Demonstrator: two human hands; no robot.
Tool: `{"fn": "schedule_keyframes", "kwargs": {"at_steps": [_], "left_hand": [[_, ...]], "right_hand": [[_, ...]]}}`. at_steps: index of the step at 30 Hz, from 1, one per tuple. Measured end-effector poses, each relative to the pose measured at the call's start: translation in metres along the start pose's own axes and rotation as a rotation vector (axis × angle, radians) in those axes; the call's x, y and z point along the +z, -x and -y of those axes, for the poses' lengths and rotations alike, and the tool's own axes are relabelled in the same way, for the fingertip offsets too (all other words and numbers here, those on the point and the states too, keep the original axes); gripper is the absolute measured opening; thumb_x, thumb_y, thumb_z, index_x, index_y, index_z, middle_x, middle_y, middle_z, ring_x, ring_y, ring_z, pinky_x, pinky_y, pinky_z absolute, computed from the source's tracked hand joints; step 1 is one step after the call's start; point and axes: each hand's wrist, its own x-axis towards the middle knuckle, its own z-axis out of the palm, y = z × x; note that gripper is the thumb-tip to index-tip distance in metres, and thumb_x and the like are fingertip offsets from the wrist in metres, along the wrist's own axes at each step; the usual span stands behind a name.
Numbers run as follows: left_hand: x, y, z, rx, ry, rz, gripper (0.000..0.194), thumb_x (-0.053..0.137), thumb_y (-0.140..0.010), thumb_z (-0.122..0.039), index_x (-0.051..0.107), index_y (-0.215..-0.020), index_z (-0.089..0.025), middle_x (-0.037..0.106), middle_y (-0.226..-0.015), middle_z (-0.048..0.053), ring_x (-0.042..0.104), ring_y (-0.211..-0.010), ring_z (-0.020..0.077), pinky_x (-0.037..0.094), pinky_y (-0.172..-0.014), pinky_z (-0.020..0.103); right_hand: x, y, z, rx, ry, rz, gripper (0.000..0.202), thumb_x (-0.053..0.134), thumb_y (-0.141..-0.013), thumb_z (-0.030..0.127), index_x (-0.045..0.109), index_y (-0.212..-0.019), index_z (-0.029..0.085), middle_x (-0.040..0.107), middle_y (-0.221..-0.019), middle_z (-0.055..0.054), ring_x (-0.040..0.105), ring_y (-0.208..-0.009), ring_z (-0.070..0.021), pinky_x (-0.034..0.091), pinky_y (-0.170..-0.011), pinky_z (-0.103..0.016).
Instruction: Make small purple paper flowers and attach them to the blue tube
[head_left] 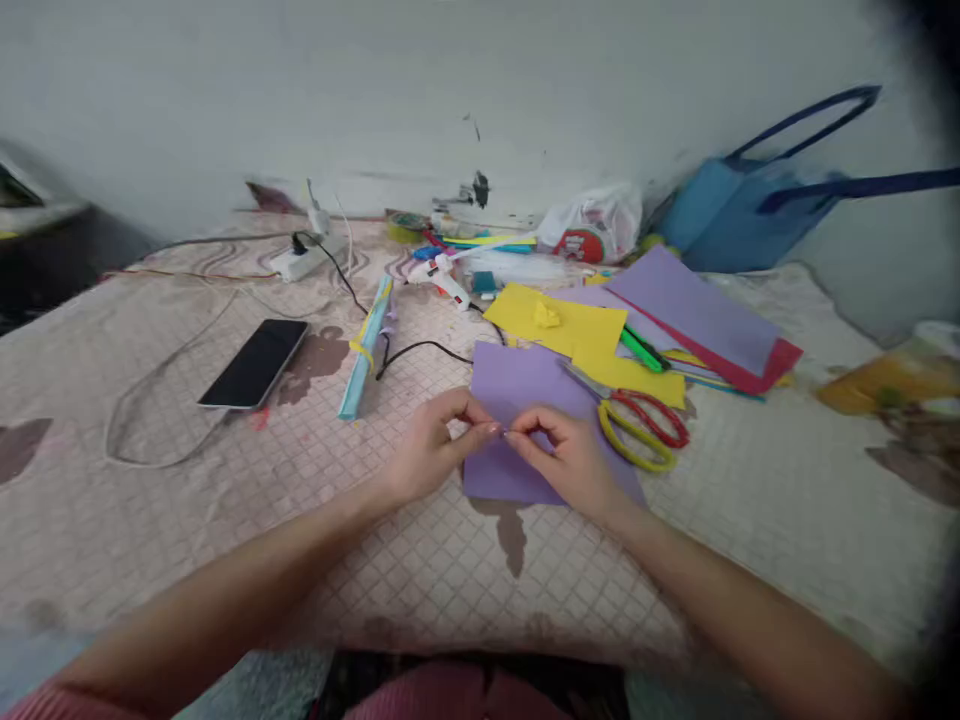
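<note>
Over a purple paper sheet [499, 475], my left hand [442, 440] and my right hand [561, 452] meet with thumb and forefinger pinched. Whatever lies between the fingertips is tiny, perhaps a purplish bit, too small to name. Scissors [637, 425] with red and yellow handles rest on the sheet's right edge, close to my right hand. Behind the purple sheet lies a yellow sheet [577, 322] with a crumpled yellow piece [546, 315] on it. To the left is a light blue folded strip [364, 360] with yellow and purple bits attached.
A phone [255, 365] with a cable lies on the left. A power strip [304, 258] and a white glue gun [446, 280] sit farther back. A green cutter [643, 348], stacked coloured sheets [697, 300], a plastic bag [596, 225], a blue bag [742, 215] and a cup [892, 375] are rightward.
</note>
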Motion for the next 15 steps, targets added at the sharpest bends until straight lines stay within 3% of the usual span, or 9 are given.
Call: {"fn": "schedule_keyframes", "kwargs": {"at_steps": [6,12,15], "left_hand": [[-0.0016,-0.0039,0.0079,-0.227,0.162,0.121,0.026,0.069,-0.073,-0.035,0.062,-0.081,-0.011,0.063,-0.075,0.003,0.057,-0.065,0.0114,0.045,-0.058,0.022],[-0.0015,-0.0025,0.0062,-0.283,0.143,0.132,0.024,0.067,-0.074,-0.034,0.061,-0.075,-0.010,0.059,-0.064,0.002,0.053,-0.056,0.0101,0.041,-0.051,0.021],[0.0003,-0.0016,0.0073,-0.280,0.113,0.172,0.024,0.066,-0.074,-0.034,0.061,-0.075,-0.010,0.057,-0.063,0.001,0.051,-0.055,0.0091,0.039,-0.050,0.020]], "right_hand": [[-0.0018,-0.0018,-0.0052,0.137,-0.137,0.025,0.019,0.056,-0.084,0.032,0.053,-0.072,0.018,0.052,-0.067,0.002,0.047,-0.064,-0.0116,0.038,-0.058,-0.023],[-0.0034,-0.0057,-0.0057,0.167,-0.257,0.138,0.018,0.057,-0.083,0.037,0.055,-0.085,0.019,0.055,-0.081,0.000,0.051,-0.073,-0.0127,0.042,-0.066,-0.025],[-0.0029,-0.0060,-0.0042,0.164,-0.251,0.155,0.018,0.056,-0.084,0.037,0.054,-0.080,0.019,0.053,-0.075,0.001,0.049,-0.070,-0.0121,0.040,-0.064,-0.025]]}}
